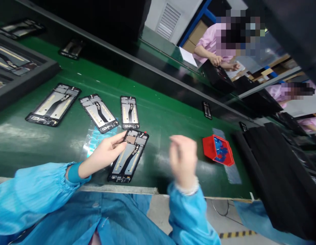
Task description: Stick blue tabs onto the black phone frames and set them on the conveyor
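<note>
Your left hand [104, 154] has its fingers closed on the upper left edge of a phone frame [128, 156], which lies flat on the green belt [160, 115] near its front edge, open side up. Your right hand [182, 160] is raised just beside the frame, touching nothing; it is blurred, so I cannot tell whether its fingers are together or apart. Beyond the frame lie three more frames [129, 112] in a row, with a strip of clear film [95, 137] under your left fingers. To the right sits a red bin [218, 149] of small blue parts, and a dark tray [17, 68] stands far left. Your hold catches only one corner, so the frame could pivot or slide off the near edge. A fingertip straying inward could press the exposed flex cable.
</note>
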Action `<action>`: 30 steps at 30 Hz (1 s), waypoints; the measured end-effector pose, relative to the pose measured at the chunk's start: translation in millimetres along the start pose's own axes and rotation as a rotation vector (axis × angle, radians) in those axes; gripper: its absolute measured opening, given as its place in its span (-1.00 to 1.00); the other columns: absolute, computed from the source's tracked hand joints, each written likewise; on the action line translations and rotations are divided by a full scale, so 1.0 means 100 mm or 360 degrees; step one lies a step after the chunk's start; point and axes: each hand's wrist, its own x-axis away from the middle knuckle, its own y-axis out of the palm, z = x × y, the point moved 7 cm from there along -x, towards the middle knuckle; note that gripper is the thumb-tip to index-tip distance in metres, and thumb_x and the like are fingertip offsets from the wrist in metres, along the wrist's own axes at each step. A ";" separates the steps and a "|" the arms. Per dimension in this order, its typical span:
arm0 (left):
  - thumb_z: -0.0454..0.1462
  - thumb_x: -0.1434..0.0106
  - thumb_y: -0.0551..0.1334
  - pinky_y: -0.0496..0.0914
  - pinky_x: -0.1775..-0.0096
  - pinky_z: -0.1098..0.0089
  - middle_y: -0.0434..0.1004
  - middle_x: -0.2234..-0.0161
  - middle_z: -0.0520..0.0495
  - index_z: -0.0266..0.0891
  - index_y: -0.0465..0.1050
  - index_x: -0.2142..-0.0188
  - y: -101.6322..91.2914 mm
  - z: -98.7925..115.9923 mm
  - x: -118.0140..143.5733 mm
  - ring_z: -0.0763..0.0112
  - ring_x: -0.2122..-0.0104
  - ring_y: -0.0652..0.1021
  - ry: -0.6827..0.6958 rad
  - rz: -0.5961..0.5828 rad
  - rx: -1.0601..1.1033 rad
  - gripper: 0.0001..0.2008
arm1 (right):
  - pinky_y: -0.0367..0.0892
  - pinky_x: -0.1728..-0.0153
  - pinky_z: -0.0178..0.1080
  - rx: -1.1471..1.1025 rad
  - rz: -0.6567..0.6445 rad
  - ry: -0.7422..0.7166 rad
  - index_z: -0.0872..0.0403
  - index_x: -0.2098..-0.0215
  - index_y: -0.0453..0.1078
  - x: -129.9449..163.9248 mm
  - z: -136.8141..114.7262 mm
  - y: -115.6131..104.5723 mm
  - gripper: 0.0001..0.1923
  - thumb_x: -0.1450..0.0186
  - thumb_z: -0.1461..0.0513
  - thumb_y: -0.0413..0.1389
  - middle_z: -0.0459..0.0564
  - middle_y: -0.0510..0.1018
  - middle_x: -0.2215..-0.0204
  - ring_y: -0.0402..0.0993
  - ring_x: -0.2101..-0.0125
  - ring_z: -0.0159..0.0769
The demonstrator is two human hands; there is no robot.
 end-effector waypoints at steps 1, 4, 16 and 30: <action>0.07 -0.15 0.20 0.39 -0.05 0.18 0.53 -0.01 -0.18 -0.33 0.35 -0.13 0.01 0.00 0.01 0.11 -0.01 0.51 0.0027 -0.0036 0.0000 -0.32 | 0.27 0.05 -0.10 -0.0047 -0.0053 -0.0261 0.02 0.09 0.41 0.05 -0.41 0.14 -0.72 -0.29 0.33 -0.03 0.07 0.52 0.15 0.36 0.10 -0.20; 0.01 -0.23 0.15 0.34 -0.10 0.20 0.46 -0.09 -0.17 -0.31 0.31 -0.16 0.03 0.02 0.06 0.14 -0.05 0.47 0.0125 -0.0127 -0.0035 -0.39 | 0.25 0.04 -0.13 -0.0009 -0.0206 -0.0601 0.01 -0.01 0.37 0.09 -1.09 0.45 -0.68 -0.31 0.33 0.01 0.05 0.48 0.05 0.28 0.02 -0.20; -0.02 -0.24 0.18 0.56 0.29 0.29 0.45 -0.08 -0.26 -0.23 0.14 -0.26 -0.24 0.18 0.01 0.06 0.11 0.57 -0.0009 0.0090 0.0401 -0.34 | 0.41 0.60 -0.33 -0.1490 -0.1210 0.0473 0.08 -0.06 0.15 0.26 -0.70 0.72 -0.54 -0.28 0.05 0.07 -0.01 0.52 0.37 0.51 0.50 -0.35; -0.12 -0.28 0.07 0.34 -0.10 0.27 0.48 -0.04 0.24 0.06 0.41 -0.05 -0.88 0.19 0.55 0.24 -0.03 0.49 0.0513 0.0012 -0.1017 -0.64 | 0.30 0.57 -0.46 -0.1474 -0.0420 0.1559 0.18 0.26 0.33 -1.85 0.89 2.10 -0.87 -0.35 0.24 0.03 -0.17 0.40 0.48 0.32 0.57 -0.57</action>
